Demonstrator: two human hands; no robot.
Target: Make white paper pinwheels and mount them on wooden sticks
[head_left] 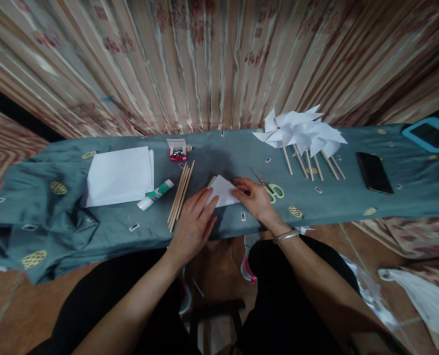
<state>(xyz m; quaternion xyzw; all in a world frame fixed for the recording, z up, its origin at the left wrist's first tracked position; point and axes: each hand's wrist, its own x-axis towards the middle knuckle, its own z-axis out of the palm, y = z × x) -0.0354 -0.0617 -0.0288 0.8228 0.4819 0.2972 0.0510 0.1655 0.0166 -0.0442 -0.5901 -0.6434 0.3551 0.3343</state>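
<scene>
A small white sheet of paper [223, 191], folded to a pointed shape, lies at the table's middle between my hands. My left hand [193, 219] has its thumb and fingers closed on the paper's left side. At the right corner, my right hand [256, 199] pinches the paper between thumb and fingers; the exact grip underneath is hidden. Scissors with light green handles [276, 192] lie right beside my right hand, partly covered by it. Several thin wooden sticks [180, 197] rest just left of my left hand.
A glue stick [156, 194] and a stack of white paper [118, 175] lie left. Behind the sticks stands an open red box of metal pins [178, 152]. Several paper pinwheels [304, 130], a black phone [374, 171] and a blue-framed tablet [432, 134] are right. A curtain [219, 64] hangs behind.
</scene>
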